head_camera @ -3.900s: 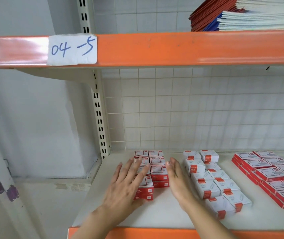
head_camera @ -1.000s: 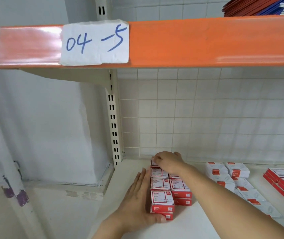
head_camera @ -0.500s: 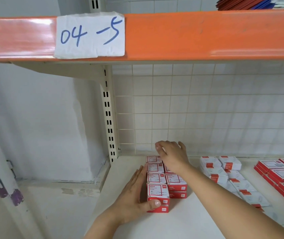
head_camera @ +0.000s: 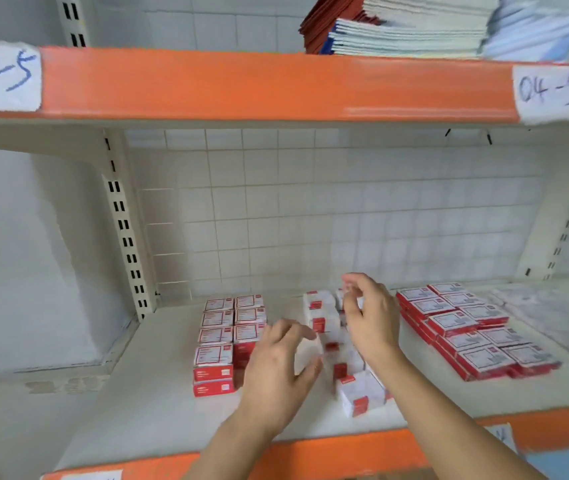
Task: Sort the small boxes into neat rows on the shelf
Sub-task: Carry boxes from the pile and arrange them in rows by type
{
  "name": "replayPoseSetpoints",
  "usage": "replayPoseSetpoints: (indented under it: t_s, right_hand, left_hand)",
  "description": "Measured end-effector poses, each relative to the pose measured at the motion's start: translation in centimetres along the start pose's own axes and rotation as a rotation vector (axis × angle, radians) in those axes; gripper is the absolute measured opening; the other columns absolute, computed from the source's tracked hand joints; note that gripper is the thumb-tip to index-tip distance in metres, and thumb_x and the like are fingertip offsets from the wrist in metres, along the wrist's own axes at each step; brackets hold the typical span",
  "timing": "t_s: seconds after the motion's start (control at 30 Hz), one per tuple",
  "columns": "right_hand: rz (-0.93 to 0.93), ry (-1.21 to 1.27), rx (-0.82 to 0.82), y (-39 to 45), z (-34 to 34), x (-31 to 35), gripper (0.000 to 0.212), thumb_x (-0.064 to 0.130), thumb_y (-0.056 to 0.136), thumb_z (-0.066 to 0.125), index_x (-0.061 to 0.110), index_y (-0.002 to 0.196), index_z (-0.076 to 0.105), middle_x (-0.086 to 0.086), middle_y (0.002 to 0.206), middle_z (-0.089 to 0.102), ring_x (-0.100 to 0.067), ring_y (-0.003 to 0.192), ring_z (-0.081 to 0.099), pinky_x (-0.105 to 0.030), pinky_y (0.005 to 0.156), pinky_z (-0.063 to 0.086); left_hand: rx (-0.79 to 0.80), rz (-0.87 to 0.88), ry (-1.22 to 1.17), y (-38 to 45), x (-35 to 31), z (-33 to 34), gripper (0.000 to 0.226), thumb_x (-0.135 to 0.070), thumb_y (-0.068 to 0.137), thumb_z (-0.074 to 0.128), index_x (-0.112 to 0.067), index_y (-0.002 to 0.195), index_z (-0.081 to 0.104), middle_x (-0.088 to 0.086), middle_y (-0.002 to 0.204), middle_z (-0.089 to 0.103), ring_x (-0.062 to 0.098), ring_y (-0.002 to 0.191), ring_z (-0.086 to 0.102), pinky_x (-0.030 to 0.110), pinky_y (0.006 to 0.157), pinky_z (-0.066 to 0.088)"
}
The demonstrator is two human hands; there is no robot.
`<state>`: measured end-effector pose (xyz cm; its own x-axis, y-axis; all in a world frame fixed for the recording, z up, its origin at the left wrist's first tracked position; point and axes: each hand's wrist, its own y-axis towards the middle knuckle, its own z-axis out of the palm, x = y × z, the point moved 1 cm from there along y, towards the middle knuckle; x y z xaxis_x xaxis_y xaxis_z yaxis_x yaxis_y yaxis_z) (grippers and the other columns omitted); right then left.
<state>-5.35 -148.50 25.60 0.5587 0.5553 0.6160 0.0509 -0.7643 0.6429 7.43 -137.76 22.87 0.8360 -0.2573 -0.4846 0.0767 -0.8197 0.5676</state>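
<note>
head | left hand (head_camera: 276, 372) and right hand (head_camera: 371, 320) loosely spread, empty, over white boxes (head_camera: 324, 323) | shelf (head_camera: 144, 403) bare leftward

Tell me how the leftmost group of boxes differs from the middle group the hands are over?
The leftmost group forms two straight, tight columns, stacked in layers; the middle group looks looser and uneven. The leftmost boxes show red sides under white labelled tops; the middle boxes are mostly white with small red patches. The left hand and right hand hover over the middle group. Both groups sit on the same shelf.
</note>
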Motion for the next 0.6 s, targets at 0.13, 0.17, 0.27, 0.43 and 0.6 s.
replayPoseSetpoints:
  t_s: [0.13,0.17,0.27,0.43,0.6]
  right_hand:
    - [-0.026,-0.056,0.142,-1.3,-3.4,-4.3,0.016,0.005,0.086,0.060,0.010,0.099,0.068,-0.001,0.093,0.071,-0.024,0.086,0.064,-0.038,0.080,0.049]
    - [-0.037,-0.053,0.210,-1.8,-4.2,-5.4,0.016,0.005,0.085,0.060,0.012,0.097,0.068,0.003,0.091,0.069,-0.021,0.083,0.063,-0.036,0.078,0.049]
    - [-0.113,-0.026,0.396,-3.2,-6.3,-8.1,0.011,0.013,0.086,0.063,0.021,0.093,0.064,0.014,0.087,0.060,-0.007,0.079,0.057,-0.026,0.073,0.046]
    - [-0.221,-0.068,0.609,-4.7,-7.6,-9.7,0.023,0.040,0.084,0.063,0.031,0.104,0.059,0.022,0.100,0.046,0.002,0.084,0.049,-0.025,0.080,0.044]
    - [-0.248,-0.155,0.685,-5.0,-7.3,-10.0,0.040,0.045,0.084,0.060,0.036,0.120,0.046,0.025,0.112,0.034,0.009,0.070,0.043,-0.012,0.062,0.031]
  left_hand:
    - [0.139,-0.051,0.099,-0.5,-2.7,4.0,0.034,-0.046,0.080,0.063,-0.029,0.109,0.057,-0.014,0.111,0.049,0.010,0.106,0.043,0.021,0.088,0.035]
    - [0.171,-0.065,0.147,-0.7,-3.3,4.7,0.040,-0.051,0.078,0.062,-0.031,0.112,0.055,-0.015,0.113,0.048,0.009,0.107,0.041,0.021,0.087,0.035]
    - [0.192,-0.112,0.257,-1.2,-4.3,6.1,0.048,-0.060,0.074,0.061,-0.035,0.115,0.053,-0.018,0.116,0.046,0.007,0.109,0.039,0.021,0.087,0.032]
    - [0.161,-0.178,0.364,-1.6,-4.9,6.7,0.049,-0.052,0.078,0.061,-0.040,0.124,0.049,-0.021,0.122,0.046,0.007,0.112,0.038,0.019,0.085,0.027]
    - [0.164,-0.205,0.287,-1.8,-4.6,6.9,0.047,-0.045,0.080,0.063,-0.040,0.125,0.050,-0.023,0.120,0.051,0.004,0.113,0.040,0.018,0.090,0.031]
